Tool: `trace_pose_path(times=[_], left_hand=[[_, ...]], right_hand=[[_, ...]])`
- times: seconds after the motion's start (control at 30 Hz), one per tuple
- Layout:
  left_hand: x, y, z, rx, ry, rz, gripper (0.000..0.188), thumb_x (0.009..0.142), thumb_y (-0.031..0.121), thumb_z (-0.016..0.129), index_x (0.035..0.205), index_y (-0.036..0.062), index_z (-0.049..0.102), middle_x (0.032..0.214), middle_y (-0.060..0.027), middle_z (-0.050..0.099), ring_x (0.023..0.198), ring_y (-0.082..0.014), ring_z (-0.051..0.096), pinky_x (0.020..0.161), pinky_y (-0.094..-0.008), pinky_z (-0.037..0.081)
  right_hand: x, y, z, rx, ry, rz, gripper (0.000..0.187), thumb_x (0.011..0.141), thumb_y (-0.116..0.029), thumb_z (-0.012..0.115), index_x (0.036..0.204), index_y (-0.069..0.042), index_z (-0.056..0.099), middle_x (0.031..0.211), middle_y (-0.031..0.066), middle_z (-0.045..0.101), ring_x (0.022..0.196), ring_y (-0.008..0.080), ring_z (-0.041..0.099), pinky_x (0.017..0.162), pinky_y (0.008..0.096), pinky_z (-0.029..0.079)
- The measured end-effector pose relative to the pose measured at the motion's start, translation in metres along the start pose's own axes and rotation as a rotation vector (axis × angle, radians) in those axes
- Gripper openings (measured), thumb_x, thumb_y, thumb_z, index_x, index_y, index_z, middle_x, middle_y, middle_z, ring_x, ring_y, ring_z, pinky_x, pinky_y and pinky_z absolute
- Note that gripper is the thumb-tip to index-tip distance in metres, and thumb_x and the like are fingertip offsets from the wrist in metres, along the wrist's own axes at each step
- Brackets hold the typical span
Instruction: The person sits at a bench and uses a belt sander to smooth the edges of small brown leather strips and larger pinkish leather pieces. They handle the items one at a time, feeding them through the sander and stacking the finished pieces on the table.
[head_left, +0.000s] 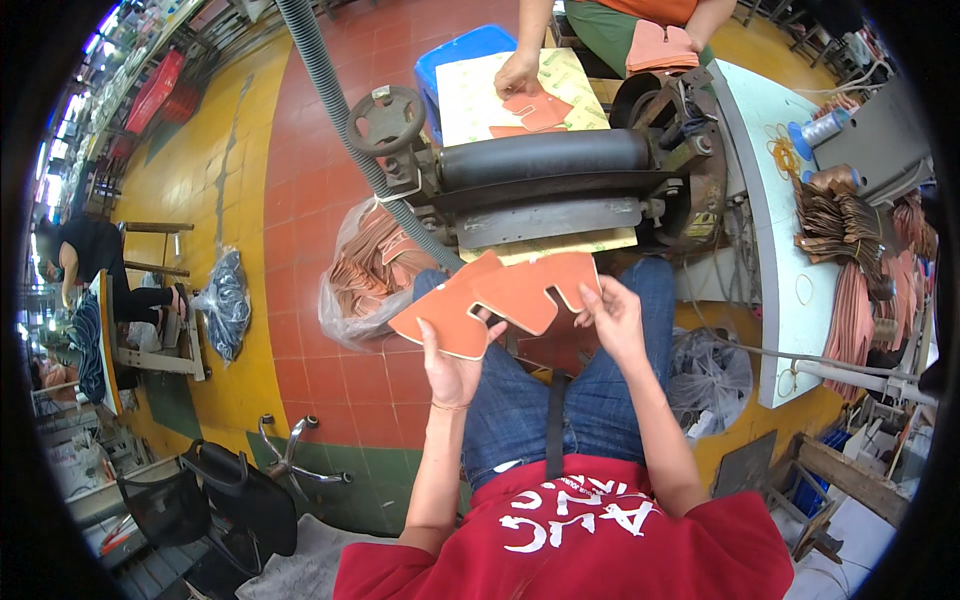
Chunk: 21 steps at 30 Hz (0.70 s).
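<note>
Above my lap, two flat orange shoe-upper pieces with pale edges and notches overlap. The left piece (452,305) is gripped along its lower edge by my left hand (455,375), thumb on top. My right hand (613,318) pinches the far-right corner of the other piece (532,283) between thumb and fingers. Just beyond them stands a roller machine with a dark roller (545,158) and a handwheel (385,120). Across it, a co-worker's hand (517,74) touches more orange pieces (538,110) on a yellow board (470,85).
A clear plastic bag of cut pieces (365,270) lies on the red floor at left. On the right, a white table (745,170) carries stacked pieces (838,220) and thread spools (825,128). A grey hose (325,75) runs down to the machine. Behind left stands a black chair (240,500).
</note>
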<state>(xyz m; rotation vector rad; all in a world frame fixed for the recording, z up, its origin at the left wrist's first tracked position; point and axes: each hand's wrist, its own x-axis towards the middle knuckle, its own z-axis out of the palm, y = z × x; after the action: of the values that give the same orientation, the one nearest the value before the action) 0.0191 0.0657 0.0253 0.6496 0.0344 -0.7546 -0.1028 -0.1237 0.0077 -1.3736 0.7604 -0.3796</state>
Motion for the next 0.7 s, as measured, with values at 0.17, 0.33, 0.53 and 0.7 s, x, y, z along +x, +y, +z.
trace_pose_path(times=[0.17, 0.33, 0.53, 0.7], left_hand=[[0.0, 0.012, -0.016, 0.062, 0.044, 0.034, 0.063, 0.095, 0.054, 0.031, 0.141, 0.0106, 0.027, 0.141, -0.0147, 0.034, 0.128, -0.0381, 0.036, 0.098, -0.0526, 0.037], [-0.005, 0.013, -0.02, 0.088, 0.075, 0.059, 0.066, 0.095, 0.054, 0.031, 0.141, 0.0077, 0.024, 0.141, -0.0157, 0.034, 0.127, -0.0378, 0.038, 0.104, -0.0493, 0.033], [-0.005, -0.001, -0.008, -0.03, -0.021, -0.065, 0.065, 0.095, 0.053, 0.033, 0.14, 0.0068, 0.026, 0.141, -0.0155, 0.035, 0.128, -0.0351, 0.037, 0.105, -0.049, 0.032], [-0.007, -0.01, 0.001, -0.008, -0.025, -0.23, 0.058, 0.097, 0.045, 0.038, 0.137, 0.0036, 0.03, 0.133, -0.0175, 0.042, 0.117, -0.0335, 0.05, 0.099, -0.047, 0.042]], right_hand=[[0.065, 0.028, -0.02, 0.321, -0.019, 0.312, 0.022, 0.091, -0.023, 0.061, 0.101, -0.003, 0.06, 0.076, 0.0033, 0.063, 0.061, 0.0076, 0.059, 0.055, 0.0201, 0.049], [0.09, 0.034, -0.008, 0.688, 0.228, 0.18, 0.033, 0.091, -0.012, 0.059, 0.117, 0.003, 0.047, 0.104, 0.0147, 0.06, 0.092, 0.0186, 0.062, 0.082, 0.0256, 0.052], [0.031, 0.028, 0.027, 0.126, 0.266, 0.007, 0.058, 0.092, -0.015, 0.057, 0.139, 0.004, 0.028, 0.132, 0.0176, 0.045, 0.119, 0.0226, 0.048, 0.096, 0.0278, 0.043], [-0.014, 0.018, 0.018, 0.222, -0.217, 0.2, 0.041, 0.093, -0.029, 0.057, 0.124, -0.003, 0.053, 0.098, 0.0038, 0.063, 0.08, 0.0084, 0.059, 0.066, 0.0222, 0.046]])
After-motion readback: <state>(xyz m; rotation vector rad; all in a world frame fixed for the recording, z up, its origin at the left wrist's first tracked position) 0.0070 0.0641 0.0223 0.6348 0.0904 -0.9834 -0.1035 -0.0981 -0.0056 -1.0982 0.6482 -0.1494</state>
